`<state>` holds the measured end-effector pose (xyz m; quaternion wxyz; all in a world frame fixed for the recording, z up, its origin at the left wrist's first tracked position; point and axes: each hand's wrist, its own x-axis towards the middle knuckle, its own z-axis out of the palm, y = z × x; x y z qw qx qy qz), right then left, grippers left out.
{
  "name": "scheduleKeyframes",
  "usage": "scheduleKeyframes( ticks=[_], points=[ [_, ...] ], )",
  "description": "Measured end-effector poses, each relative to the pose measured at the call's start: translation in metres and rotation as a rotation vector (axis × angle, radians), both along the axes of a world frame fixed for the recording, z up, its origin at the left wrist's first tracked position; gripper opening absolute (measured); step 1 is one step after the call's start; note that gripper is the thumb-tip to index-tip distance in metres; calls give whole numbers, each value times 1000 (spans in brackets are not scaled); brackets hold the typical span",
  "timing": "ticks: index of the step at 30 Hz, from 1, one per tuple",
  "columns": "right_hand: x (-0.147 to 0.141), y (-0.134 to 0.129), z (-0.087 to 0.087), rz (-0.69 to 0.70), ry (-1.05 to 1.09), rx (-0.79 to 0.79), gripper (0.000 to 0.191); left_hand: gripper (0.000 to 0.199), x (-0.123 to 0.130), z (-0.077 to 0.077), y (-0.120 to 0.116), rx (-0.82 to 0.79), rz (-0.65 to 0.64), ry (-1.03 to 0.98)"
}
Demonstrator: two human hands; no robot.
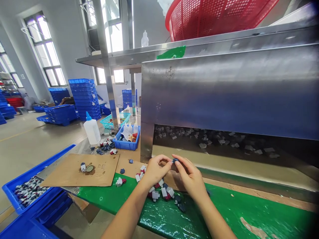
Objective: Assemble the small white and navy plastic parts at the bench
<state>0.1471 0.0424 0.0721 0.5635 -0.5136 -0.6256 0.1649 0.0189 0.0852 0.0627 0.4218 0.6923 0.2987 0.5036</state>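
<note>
Between the fingertips of both hands is a small dark blue plastic piece [174,160]. My left hand [157,170] pinches its left side, and my right hand [191,177] holds it from the right. Part of the piece is hidden by the fingers. Below my hands, small white, dark red and dark blue pieces [163,192] lie in a loose pile on the green table cover [112,196]. A white and red piece [120,182] sits farther left. On a cardboard sheet [62,169] are a round metal cap [89,168] and a white and blue piece [83,167].
A metal hood [224,93] stands ahead, with many pieces under it. At left are a white squeeze bottle [92,130], a blue basket [126,144] and a blue crate [10,191] of pieces. A red basket [216,20] rests on the shelf above.
</note>
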Motion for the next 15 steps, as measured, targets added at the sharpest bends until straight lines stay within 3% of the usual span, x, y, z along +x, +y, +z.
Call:
scheduleKeyframes(
  ticks=[9,15],
  points=[
    [2,3,1,138,254,-171,38,8,-1,8,-8,162,80,46],
    [1,2,2,199,368,-229,38,6,-1,6,-7,152,82,30]
  ],
)
